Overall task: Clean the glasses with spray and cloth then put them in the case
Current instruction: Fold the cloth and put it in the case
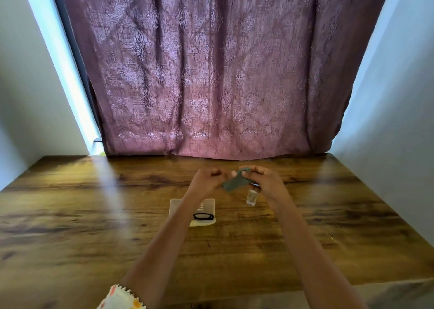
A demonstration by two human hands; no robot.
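Black glasses (203,216) lie in the open cream case (175,205) (clear bottle (251,197) beside).

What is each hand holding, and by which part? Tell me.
Both hold the cloth: the right hand pinches its upper end, the left hand its lower end.

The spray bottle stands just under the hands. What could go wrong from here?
1. The spray bottle stands right below the right hand, which pinches the cloth. A lowered wrist could tip it over.
2. The left forearm crosses above the open case, where the glasses lie. If it pulls back low, it might knock them.
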